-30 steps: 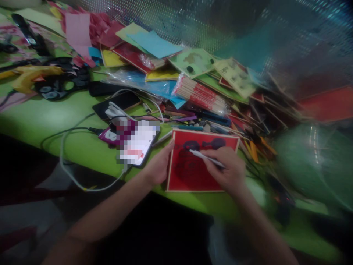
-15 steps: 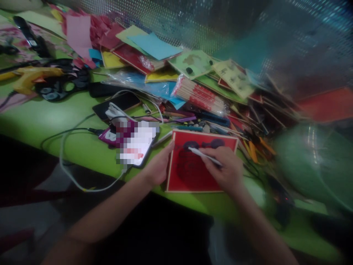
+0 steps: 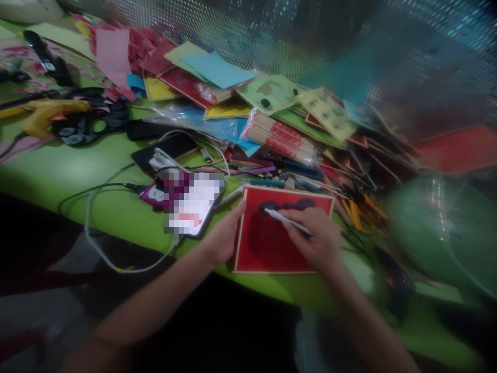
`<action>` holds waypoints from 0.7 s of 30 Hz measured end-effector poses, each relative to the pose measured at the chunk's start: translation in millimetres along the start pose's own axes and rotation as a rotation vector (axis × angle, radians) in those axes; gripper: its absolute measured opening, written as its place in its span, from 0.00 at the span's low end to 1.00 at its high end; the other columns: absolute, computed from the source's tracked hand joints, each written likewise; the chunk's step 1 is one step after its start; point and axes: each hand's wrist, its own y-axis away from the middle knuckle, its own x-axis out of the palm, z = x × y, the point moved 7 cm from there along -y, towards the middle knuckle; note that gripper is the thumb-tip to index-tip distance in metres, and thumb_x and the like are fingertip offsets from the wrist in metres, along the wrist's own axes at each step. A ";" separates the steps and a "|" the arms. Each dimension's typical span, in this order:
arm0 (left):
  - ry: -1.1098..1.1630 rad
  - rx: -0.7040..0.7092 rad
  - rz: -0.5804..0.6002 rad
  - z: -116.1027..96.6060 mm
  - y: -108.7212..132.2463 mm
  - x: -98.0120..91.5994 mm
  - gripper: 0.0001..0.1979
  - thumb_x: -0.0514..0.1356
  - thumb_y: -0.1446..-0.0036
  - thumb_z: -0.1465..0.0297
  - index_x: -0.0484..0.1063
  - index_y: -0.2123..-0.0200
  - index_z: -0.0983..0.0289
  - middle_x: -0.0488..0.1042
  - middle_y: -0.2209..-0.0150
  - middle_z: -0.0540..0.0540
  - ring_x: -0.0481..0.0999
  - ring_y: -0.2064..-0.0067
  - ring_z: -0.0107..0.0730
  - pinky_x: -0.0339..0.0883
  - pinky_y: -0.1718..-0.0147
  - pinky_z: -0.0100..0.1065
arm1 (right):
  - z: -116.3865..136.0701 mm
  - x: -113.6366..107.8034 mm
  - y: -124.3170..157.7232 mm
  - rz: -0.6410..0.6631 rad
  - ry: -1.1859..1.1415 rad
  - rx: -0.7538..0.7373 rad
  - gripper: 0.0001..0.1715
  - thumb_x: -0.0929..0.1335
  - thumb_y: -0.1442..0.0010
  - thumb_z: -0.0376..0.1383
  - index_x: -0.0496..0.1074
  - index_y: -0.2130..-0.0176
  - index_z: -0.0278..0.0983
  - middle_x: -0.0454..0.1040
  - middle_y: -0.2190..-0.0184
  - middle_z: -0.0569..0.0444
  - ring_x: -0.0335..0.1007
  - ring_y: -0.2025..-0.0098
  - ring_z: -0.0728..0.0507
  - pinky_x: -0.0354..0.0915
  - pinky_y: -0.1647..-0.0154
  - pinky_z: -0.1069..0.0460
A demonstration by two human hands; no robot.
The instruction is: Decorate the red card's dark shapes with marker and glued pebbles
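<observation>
A red square panel (image 3: 267, 254) with a pale border lies at the front edge of the green table, dark shapes drawn on it. My left hand (image 3: 227, 235) grips its left edge, fingers partly hidden by or behind the panel. My right hand (image 3: 318, 235) is closed around a white pen (image 3: 289, 221), whose tip meets the panel at a dark oval near the top. The right hand covers the panel's right part. Just left of my left hand a lit phone (image 3: 196, 204) leans on a purple object (image 3: 149, 197), a white cable running from it.
Behind the panel are pens and tools, a plastic-wrapped bundle of sticks (image 3: 277, 135) and stacked coloured cards (image 3: 221, 70). A yellow glue gun (image 3: 42, 115) lies at left, near a dark phone (image 3: 165, 150). A large green round object (image 3: 442, 228) stands at right.
The pen tip has shifted very slightly within the dark oval. The view has tilted a little; my left hand and the panel stay in place.
</observation>
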 end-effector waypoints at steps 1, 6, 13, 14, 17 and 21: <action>0.006 0.000 0.004 0.3 -0.2 -0.4 0.24 0.58 0.28 0.53 0.77 0.38 0.60 0.83 0.44 0.59 0.78 0.36 0.49 0.64 0.30 0.51 | -0.3 0.1 0.1 0.006 0.000 0.003 0.12 0.71 0.32 0.33 0.83 0.52 0.44 0.86 0.64 0.54 0.76 0.67 0.45 0.69 0.63 0.48; 0.007 0.013 -0.001 0.3 -1.0 -1.2 0.25 0.59 0.29 0.52 0.77 0.38 0.59 0.83 0.43 0.59 0.77 0.34 0.49 0.63 0.29 0.51 | 0.5 -0.8 -0.5 0.023 0.003 0.003 0.11 0.71 0.33 0.33 0.83 0.54 0.44 0.85 0.67 0.55 0.76 0.67 0.45 0.68 0.64 0.48; 0.006 -0.002 -0.012 0.0 0.2 2.3 0.25 0.59 0.29 0.52 0.78 0.38 0.61 0.83 0.43 0.60 0.78 0.35 0.50 0.62 0.29 0.51 | -0.3 -0.1 -0.6 0.022 0.009 0.003 0.12 0.70 0.32 0.33 0.83 0.52 0.43 0.86 0.64 0.54 0.77 0.67 0.45 0.70 0.62 0.48; 0.008 -0.004 -0.011 0.2 0.4 2.2 0.25 0.59 0.29 0.52 0.77 0.38 0.61 0.83 0.43 0.59 0.78 0.35 0.49 0.62 0.29 0.51 | -1.4 0.5 -0.2 0.029 0.010 0.011 0.12 0.70 0.31 0.33 0.82 0.52 0.43 0.86 0.63 0.54 0.77 0.66 0.45 0.70 0.62 0.48; 0.012 0.000 0.007 0.0 0.2 1.7 0.25 0.58 0.28 0.53 0.76 0.37 0.59 0.83 0.43 0.58 0.78 0.35 0.48 0.63 0.29 0.50 | -3.5 1.4 0.8 0.039 0.015 0.026 0.12 0.70 0.31 0.34 0.82 0.51 0.44 0.87 0.62 0.54 0.77 0.66 0.45 0.70 0.62 0.47; 0.007 0.008 0.024 -0.3 -0.5 1.4 0.24 0.58 0.28 0.52 0.78 0.39 0.59 0.83 0.43 0.58 0.78 0.35 0.48 0.64 0.30 0.50 | -2.5 -0.1 0.2 0.030 0.015 0.016 0.12 0.70 0.32 0.33 0.82 0.52 0.44 0.86 0.62 0.54 0.77 0.66 0.45 0.70 0.62 0.48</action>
